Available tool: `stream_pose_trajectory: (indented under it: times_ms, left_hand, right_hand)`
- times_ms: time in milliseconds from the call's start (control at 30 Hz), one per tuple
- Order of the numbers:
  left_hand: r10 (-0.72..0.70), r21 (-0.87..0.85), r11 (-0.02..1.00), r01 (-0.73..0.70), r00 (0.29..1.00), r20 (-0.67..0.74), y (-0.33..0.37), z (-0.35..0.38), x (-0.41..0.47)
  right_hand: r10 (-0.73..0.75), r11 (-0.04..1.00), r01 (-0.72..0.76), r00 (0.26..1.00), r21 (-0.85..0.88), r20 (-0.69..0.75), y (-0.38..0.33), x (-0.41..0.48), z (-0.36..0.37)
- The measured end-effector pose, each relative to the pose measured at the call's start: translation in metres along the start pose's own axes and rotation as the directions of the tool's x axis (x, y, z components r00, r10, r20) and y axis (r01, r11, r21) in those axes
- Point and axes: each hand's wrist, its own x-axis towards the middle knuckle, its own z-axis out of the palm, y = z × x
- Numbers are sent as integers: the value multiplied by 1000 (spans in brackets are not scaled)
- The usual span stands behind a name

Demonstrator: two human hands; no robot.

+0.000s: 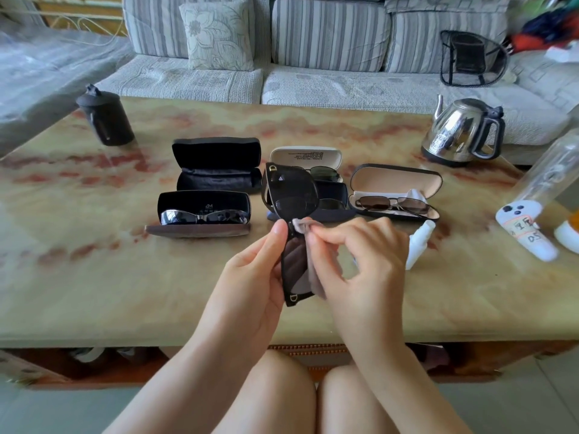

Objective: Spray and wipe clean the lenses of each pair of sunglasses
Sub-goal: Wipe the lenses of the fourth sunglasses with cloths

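Above the table (94, 277) the left hand (250, 277) grips the black sunglasses (293, 195) on end to steady them, while the right hand (366, 264) pinches the cloth (315, 270) against a lens edge for wiping

A home living room is shown. A fabric sofa (200, 79) with striped back cushions (329, 36) and a floral throw pillow (216, 36) is set along the far edge of a low coffee table (94, 277) with a marble-look top. A steel electric kettle (460, 133) is placed at the table's far right corner, a dark lidded canister (105, 117) at the far left corner. Personal sunglasses (203, 216) in open cases (216, 151) are laid out mid-table. A mesh back support (470, 57) is left on the sofa. Light floor tiles (517, 408) are seen below the near edge.
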Motion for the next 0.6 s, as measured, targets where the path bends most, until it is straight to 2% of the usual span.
stream_pose_trajectory:
  times_ms: [100,267,433,600]
  left_hand:
    - [6,34,999,-5,999,-35,-2,-1,-1]
    - [-13,56,998,15,999,-48,-4,-1,0]
    - [-10,47,999,11,1000,-28,-6,1,-2]
    - [-13,21,1000,14,999,-38,-4,0,0]
  right_hand:
    - [58,997,-59,998,56,25,-10,-2,4]
    - [126,991,-126,992,52,12,-11,5,2]
    - [141,986,-141,990,91,7,-15,0,1]
    - [147,989,-148,989,30,9,-8,4,2]
